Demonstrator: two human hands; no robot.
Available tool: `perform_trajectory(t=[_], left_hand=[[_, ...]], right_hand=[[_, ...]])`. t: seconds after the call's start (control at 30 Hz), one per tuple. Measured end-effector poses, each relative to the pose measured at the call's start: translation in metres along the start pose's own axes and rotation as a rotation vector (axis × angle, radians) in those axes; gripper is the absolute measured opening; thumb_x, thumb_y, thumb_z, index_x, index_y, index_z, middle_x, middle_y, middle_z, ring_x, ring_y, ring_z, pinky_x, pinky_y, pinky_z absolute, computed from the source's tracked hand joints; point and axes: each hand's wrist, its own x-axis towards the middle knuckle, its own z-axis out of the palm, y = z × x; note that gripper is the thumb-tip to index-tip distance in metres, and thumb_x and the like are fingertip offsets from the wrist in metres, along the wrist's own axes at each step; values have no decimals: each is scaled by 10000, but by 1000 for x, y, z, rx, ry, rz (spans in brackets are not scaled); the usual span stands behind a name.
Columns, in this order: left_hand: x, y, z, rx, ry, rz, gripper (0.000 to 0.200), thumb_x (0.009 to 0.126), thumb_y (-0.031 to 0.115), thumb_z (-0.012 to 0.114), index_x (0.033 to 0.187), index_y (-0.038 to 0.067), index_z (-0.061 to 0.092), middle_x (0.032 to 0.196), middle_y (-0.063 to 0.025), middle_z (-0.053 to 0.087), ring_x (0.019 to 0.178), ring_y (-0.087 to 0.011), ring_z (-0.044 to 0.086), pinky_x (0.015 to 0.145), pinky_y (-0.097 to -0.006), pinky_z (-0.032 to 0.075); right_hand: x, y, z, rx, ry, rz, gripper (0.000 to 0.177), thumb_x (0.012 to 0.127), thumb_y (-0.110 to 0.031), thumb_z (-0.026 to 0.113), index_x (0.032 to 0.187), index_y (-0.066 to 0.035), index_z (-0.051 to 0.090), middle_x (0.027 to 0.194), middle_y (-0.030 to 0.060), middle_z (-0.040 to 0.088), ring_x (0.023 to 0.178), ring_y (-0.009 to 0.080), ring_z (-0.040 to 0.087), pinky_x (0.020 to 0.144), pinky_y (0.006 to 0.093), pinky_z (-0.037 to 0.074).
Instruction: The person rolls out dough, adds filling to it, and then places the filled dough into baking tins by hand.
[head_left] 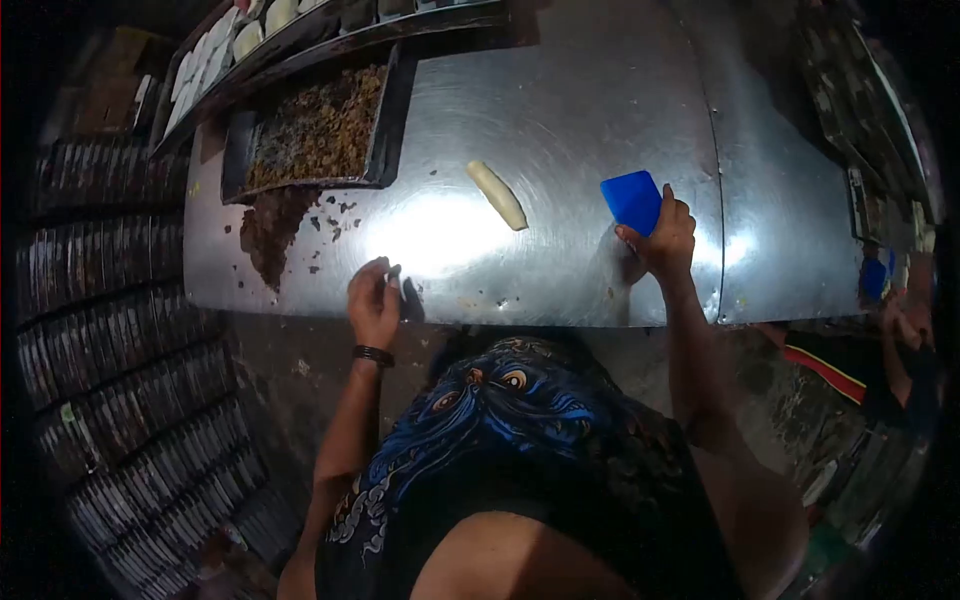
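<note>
Near left hand (374,300), tray (392,110) holds brown crumble (318,128).

1 blue scraper (632,200), 1 dough roll (497,195), 1 tray (388,120) w/ filling.

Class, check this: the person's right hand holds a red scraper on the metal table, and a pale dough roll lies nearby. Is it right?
No: the head view shows a blue scraper, not red. The right hand holds it on the metal table, and a pale dough roll lies nearby.
</note>
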Motion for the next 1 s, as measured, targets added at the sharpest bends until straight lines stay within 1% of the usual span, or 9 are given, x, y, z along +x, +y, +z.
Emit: perform_trajectory(t=[0.2, 0.37, 0.4, 0.47, 0.53, 0.57, 0.77, 0.9, 1.0], left_hand=[[36, -37, -31, 148, -182, 222, 226, 788, 66, 586, 1005, 35, 642, 1138, -146, 598, 1089, -339, 528, 933, -444, 415], [56, -77, -58, 203, -410, 421, 399, 822, 211, 593, 1196, 72, 575, 1335, -156, 474, 1250, -364, 408, 1004, -494, 335], [57, -78, -65, 238, -477, 454, 438, 841, 251, 586, 1244, 83, 551, 1379, -160, 440, 1285, -363, 377, 1021, -505, 313], [64, -80, -77, 239, -623, 493, 577, 783, 229, 646, 1316, 81, 481, 1444, -170, 343, 1321, -391, 308, 1022, -512, 305], [64, -81, -77, 210, -632, 485, 580, 782, 234, 649, 1309, 58, 484, 1434, -192, 345, 1326, -397, 295, 1027, -517, 299], [63, -82, -76, 201, -613, 497, 583, 783, 239, 647, 1307, 46, 483, 1432, -198, 345, 1325, -397, 297, 1028, -519, 297], [69, -89, -82, 110, -626, 547, 600, 760, 235, 679, 1288, 26, 486, 1421, -209, 339, 1326, -400, 289, 1029, -508, 298], [75, -95, -88, 131, -704, 603, 657, 698, 258, 750, 1265, 37, 501, 1440, -168, 326, 1345, -362, 266, 1045, -475, 291], [76, -95, -90, 107, -703, 612, 648, 697, 238, 747, 1263, 35, 504, 1427, -162, 343, 1342, -359, 270, 1038, -472, 299]], right_hand=[[2, -22, -15, 226, -274, 381, 903, 503, -529, 854, 1096, 36, 473, 961, 244, 635, 870, 376, 657, 763, 423, 533], [-21, -100, -44, 183, -146, 332, 484, 746, -96, 709, 1115, 31, 423, 865, 230, 651, 794, 351, 669, 694, 423, 522], [-24, -115, -39, 292, -69, 269, 617, 745, -88, 681, 1265, 22, 367, 863, 248, 647, 786, 368, 666, 704, 434, 519], [-20, -232, -58, 219, -62, 410, 746, 769, -58, 607, 1414, -23, 235, 884, 273, 639, 801, 393, 658, 718, 451, 520], [-10, -275, -44, 139, -73, 310, 828, 776, -40, 555, 1479, -78, 118, 881, 299, 633, 817, 416, 650, 727, 467, 518], [-5, -289, -36, 124, -65, 257, 805, 768, -27, 544, 1464, -38, 141, 852, 302, 634, 785, 442, 643, 714, 481, 518], [14, -312, 23, -88, -23, 336, 830, 743, -27, 607, 1443, 44, 167, 770, 281, 638, 706, 411, 660, 652, 470, 524], [8, -326, 11, -47, 105, 318, 826, 711, -19, 598, 1436, 36, 208, 714, 270, 634, 639, 418, 644, 605, 471, 536], [-1, -324, 20, -182, 34, 352, 820, 718, -24, 595, 1441, 26, 212, 707, 248, 638, 636, 400, 649, 586, 465, 535]])
